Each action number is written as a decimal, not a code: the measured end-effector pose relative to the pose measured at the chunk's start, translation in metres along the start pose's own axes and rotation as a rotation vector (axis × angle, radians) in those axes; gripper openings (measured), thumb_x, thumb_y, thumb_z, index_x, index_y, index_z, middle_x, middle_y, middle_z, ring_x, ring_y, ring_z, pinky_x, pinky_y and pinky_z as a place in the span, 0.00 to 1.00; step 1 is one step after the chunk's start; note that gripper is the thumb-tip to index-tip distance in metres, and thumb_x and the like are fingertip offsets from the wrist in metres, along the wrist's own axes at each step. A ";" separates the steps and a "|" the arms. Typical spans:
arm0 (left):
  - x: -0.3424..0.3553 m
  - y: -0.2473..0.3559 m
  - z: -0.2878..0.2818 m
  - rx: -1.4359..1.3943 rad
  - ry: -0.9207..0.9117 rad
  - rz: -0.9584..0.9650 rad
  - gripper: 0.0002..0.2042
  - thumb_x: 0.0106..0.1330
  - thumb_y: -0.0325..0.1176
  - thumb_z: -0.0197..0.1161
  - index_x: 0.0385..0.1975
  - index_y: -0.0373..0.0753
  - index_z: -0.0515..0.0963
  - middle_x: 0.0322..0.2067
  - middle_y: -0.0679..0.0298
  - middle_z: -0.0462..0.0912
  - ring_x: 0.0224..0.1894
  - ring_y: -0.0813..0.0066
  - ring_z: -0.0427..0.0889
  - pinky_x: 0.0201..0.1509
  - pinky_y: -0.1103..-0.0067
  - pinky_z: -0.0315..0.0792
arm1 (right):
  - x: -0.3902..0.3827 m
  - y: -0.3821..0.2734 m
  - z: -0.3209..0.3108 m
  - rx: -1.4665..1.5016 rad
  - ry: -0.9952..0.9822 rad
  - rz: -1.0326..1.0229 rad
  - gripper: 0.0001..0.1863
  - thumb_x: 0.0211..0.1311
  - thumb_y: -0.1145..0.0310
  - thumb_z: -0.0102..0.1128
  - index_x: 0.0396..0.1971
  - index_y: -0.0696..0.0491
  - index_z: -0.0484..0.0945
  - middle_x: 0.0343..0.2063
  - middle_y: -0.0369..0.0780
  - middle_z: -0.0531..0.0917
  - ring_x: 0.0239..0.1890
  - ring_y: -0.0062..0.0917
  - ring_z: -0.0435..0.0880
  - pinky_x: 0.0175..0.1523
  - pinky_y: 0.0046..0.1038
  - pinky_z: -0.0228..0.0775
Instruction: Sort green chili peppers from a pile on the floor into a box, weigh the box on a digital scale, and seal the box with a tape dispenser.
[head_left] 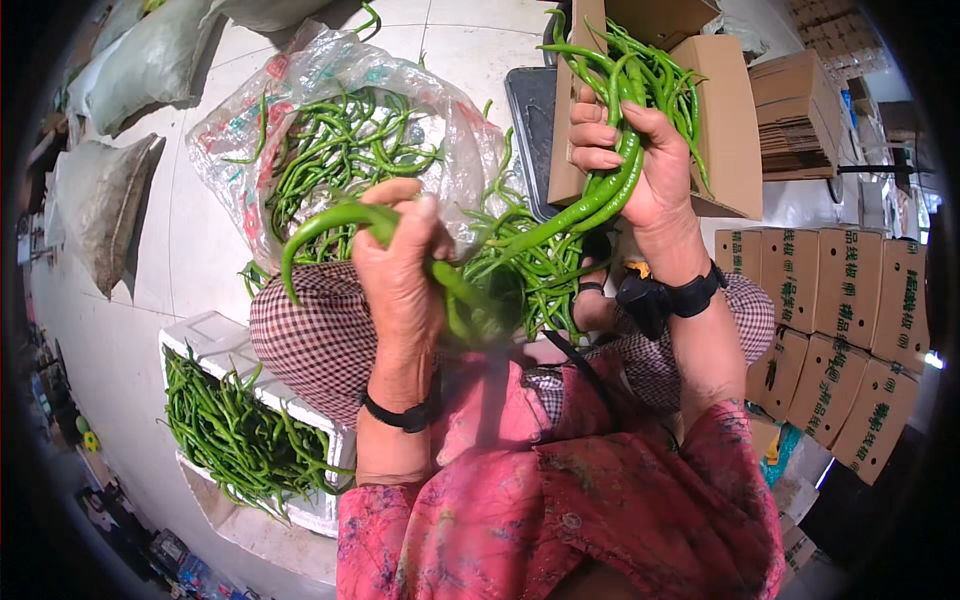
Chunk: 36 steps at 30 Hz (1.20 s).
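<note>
My left hand (395,275) is closed around a long curved green chili pepper (325,222). More green below that hand is smeared, so I cannot tell how many it holds. Higher up on the right, my right hand (660,185) grips a bunch of long green chili peppers (627,165), their ends trailing down to the left. This bunch is in front of an open cardboard box (730,130), where more peppers show at the top. Between my knees lies a loose pile of peppers (550,295). A clear plastic bag (235,135) of peppers lies open beyond my left hand.
A white foam box (205,330) full of green peppers stands left of my knee. Stuffed sacks (95,205) sit at the far left. Printed cartons (830,400) are stacked at the right, below flattened cardboard (795,110). A dark tray (530,130) stands beside the open box.
</note>
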<state>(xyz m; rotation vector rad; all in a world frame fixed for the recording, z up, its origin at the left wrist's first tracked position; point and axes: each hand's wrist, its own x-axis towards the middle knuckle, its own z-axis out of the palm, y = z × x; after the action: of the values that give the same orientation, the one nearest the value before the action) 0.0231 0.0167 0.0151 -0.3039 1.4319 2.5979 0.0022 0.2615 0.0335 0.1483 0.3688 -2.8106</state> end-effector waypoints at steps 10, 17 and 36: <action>-0.003 -0.009 0.011 0.436 -0.387 -0.113 0.15 0.60 0.33 0.64 0.45 0.32 0.76 0.38 0.59 0.81 0.35 0.78 0.77 0.38 0.83 0.72 | -0.014 0.002 -0.002 -0.040 -0.079 -0.059 0.25 0.57 0.71 0.58 0.52 0.66 0.63 0.30 0.35 0.66 0.29 0.18 0.68 0.36 0.22 0.64; -0.013 -0.029 0.024 0.658 -0.691 0.123 0.13 0.54 0.22 0.68 0.40 0.32 0.78 0.35 0.65 0.80 0.40 0.78 0.76 0.46 0.81 0.69 | -0.020 0.012 -0.020 -0.045 -0.203 -0.013 0.33 0.61 0.55 0.64 0.57 0.62 0.66 0.34 0.36 0.71 0.30 0.19 0.67 0.38 0.24 0.61; -0.011 -0.021 0.015 0.096 -0.348 -0.114 0.17 0.63 0.33 0.64 0.48 0.32 0.72 0.35 0.58 0.82 0.34 0.76 0.81 0.30 0.84 0.74 | -0.035 0.032 -0.005 -0.852 0.230 -0.030 0.20 0.64 0.72 0.56 0.53 0.64 0.69 0.51 0.51 0.77 0.53 0.35 0.79 0.58 0.31 0.73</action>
<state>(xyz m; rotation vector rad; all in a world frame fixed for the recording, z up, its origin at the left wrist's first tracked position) 0.0365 0.0402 0.0091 0.0758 1.3642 2.3382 0.0452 0.2434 0.0257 0.2658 1.5617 -2.4077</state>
